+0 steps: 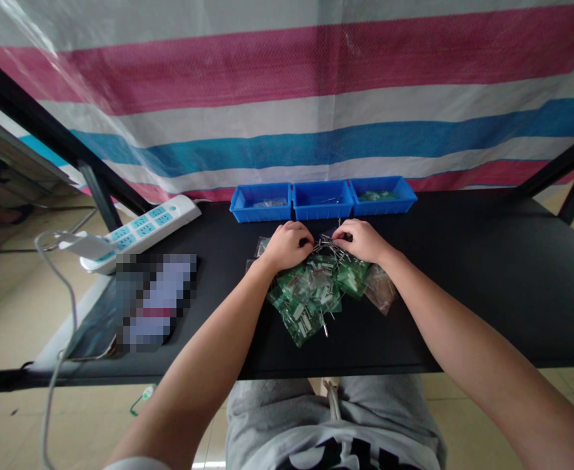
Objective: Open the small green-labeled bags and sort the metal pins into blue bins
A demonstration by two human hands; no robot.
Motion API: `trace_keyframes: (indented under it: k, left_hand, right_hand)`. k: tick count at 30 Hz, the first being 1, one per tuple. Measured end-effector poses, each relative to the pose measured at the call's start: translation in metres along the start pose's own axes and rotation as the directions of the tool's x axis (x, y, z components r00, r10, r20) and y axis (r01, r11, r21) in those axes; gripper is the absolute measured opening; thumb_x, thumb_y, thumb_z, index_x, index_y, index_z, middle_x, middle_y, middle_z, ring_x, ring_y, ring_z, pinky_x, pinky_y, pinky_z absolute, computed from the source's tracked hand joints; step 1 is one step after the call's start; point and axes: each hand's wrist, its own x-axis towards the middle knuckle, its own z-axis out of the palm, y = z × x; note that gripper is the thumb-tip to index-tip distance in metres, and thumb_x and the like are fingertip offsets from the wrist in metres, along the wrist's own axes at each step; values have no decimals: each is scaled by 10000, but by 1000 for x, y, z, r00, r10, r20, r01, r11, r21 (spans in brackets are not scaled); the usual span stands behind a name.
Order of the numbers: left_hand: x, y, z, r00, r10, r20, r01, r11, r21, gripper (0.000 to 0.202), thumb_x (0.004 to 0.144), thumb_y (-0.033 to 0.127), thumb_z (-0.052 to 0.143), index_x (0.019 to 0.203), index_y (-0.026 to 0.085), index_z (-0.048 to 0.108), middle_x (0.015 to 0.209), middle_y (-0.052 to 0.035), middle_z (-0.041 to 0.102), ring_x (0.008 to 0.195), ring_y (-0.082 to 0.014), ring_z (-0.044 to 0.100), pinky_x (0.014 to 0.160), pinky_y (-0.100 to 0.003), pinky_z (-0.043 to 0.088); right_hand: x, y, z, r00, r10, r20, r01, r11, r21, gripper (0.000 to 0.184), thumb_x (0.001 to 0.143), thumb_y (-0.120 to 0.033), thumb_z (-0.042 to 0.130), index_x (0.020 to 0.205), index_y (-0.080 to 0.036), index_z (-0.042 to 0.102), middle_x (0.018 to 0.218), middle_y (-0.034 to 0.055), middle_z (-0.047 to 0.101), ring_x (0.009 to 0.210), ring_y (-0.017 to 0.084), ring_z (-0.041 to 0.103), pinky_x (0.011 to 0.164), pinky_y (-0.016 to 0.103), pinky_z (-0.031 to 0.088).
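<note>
metal rods (336, 250): my left hand (291, 245) and right hand (361, 239) curled beside them, grip unclear; seemingly picking through, next calls for fine pinching.

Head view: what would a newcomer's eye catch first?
Probably the pink, white and blue striped sheet filling the background. Before it, three blue bins line the far side of the black table. Nearer, the left fingers and right fingers are at metal pieces and green plastic packets.

A red, white and blue striped sheet (287, 153) hangs behind the far edge of the black table (487, 281). Dark slanting bars (27, 104) rise near both far corners. Pale tiled floor (3, 424); beyond the left edge, a bent metal tube (8, 249), perhaps a chair's.
</note>
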Motion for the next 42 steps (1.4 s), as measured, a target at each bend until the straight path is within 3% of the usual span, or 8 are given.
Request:
trace_keyframes:
  k: [8,13,21,25,30,35,37,42]
  left_hand:
    - [0,0,2,1000,16,-3,-16,1000,10,167,758,230,552,766,194,715,957,-58,693,924,-215,602,924,-364,452]
    - [-1,0,0,1000,16,8,-16,1000,-8,168,757,227,555,818,192,708,963,-60,697,929,-217,607,917,-364,453]
    - [-1,20,-11,991,48,-127,-58,996,-73,236,888,324,512,941,186,695,936,-65,718,926,-214,624,895,-370,417]
    - [1,27,-11,990,114,-81,-131,961,-242,300,928,346,461,848,167,688,819,-54,711,781,-166,629,778,-293,447]
    - [1,26,-9,1000,21,2,-19,939,-344,343,922,372,447,758,158,659,703,-22,660,633,-131,572,632,-246,438]
    - [1,25,-10,991,-100,-91,56,916,-397,249,890,355,508,840,161,656,802,-29,697,727,-148,611,673,-248,469]
    - [0,25,-11,984,-125,-129,63,913,-402,222,877,352,539,849,166,657,821,-31,703,750,-151,618,683,-250,473]
    - [0,25,-11,974,-152,-166,75,914,-400,158,842,308,589,846,167,659,803,-26,694,718,-136,608,606,-229,441]
  right_hand:
    - [0,-1,1,999,3,32,-4,1000,25,95,757,-139,651,671,-178,660,693,24,598,684,157,556,679,283,419]
    - [-1,-4,-2,998,-7,-65,18,987,161,85,808,-205,622,735,-177,657,794,42,600,724,157,561,673,279,435]
    - [-3,-24,-5,990,104,-99,-56,915,400,204,820,-377,642,898,-193,601,731,14,663,651,153,602,607,265,459]
    - [-6,-35,-1,987,36,-156,17,947,322,275,781,-358,697,986,-215,582,697,-4,662,613,142,594,603,260,464]
    - [-8,-40,1,975,-15,-222,64,974,216,269,804,-352,672,1030,-230,592,790,25,692,683,159,628,656,278,498]
    - [-8,-40,-5,971,-10,-241,52,984,169,338,755,-448,713,984,-210,639,870,59,710,694,178,631,628,288,493]
    - [-7,-39,-8,977,17,-211,18,986,165,277,831,-472,622,893,-205,658,790,47,704,660,171,620,622,283,477]
    - [-6,-38,-10,990,23,-142,2,984,176,426,939,-483,433,713,-182,633,675,46,678,622,167,612,610,280,432]
